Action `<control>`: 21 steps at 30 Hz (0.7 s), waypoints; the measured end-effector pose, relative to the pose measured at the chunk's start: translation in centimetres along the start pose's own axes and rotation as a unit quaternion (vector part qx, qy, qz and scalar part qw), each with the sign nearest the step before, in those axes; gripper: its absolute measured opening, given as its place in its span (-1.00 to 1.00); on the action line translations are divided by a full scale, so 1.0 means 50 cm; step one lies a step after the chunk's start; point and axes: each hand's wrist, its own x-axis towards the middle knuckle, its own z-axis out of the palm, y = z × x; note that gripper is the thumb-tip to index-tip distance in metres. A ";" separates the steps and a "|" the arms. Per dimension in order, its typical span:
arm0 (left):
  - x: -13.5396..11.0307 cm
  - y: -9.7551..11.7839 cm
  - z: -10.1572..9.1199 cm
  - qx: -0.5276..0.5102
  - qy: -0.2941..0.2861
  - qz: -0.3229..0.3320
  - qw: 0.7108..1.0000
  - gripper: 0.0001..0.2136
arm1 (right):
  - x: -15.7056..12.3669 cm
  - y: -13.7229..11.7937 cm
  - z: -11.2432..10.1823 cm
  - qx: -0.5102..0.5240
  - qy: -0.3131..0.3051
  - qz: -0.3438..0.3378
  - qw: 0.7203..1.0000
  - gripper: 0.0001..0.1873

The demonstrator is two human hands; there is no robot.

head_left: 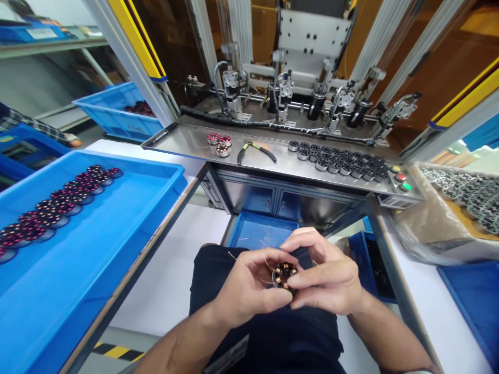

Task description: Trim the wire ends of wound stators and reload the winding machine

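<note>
Above my lap I hold a motor stator (pixel 286 274), a small black ring with copper windings. Thin loose wires stick out from it to the left. My left hand (pixel 253 285) grips its left side between thumb and fingers. At its right side, my right hand (pixel 327 275) has thumb and fingers closed on the stator's edge, and part of the ring is hidden behind them. Ahead on the metal ledge lies a pair of green-handled cutters (pixel 257 149), handles spread. Left of the cutters sit three wound stators (pixel 222 150).
Rows of black stators (pixel 345 160) stand on the ledge beside a button box (pixel 401 177). A blue tray (pixel 117 218) at left holds wound stators. At right is a carton (pixel 440 228) of metal cores. The winding machine (pixel 286 88) stands behind the ledge. Another person's hand (pixel 72 140) shows far left.
</note>
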 end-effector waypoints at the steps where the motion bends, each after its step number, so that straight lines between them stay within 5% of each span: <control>1: 0.000 -0.001 0.000 -0.008 -0.005 -0.008 1.000 -0.69 | 0.000 -0.001 0.000 -0.010 -0.002 -0.008 1.000 -0.86; 7: 0.007 0.000 0.002 -0.054 -0.010 -0.015 0.998 -0.67 | -0.019 -0.020 0.010 -0.172 0.077 -0.063 0.980 -0.93; 11: 0.008 -0.004 0.014 0.011 0.036 0.084 0.996 -0.58 | -0.026 -0.037 0.030 -0.262 0.150 -0.063 0.951 -0.87; 16: 0.008 -0.014 0.022 0.129 0.104 0.240 0.956 -0.49 | -0.030 -0.039 0.067 -0.213 0.224 -0.015 0.951 -0.77; 21: 0.008 -0.027 0.023 0.185 0.136 0.306 0.924 -0.50 | -0.030 -0.038 0.107 -0.119 0.300 0.079 0.943 -0.78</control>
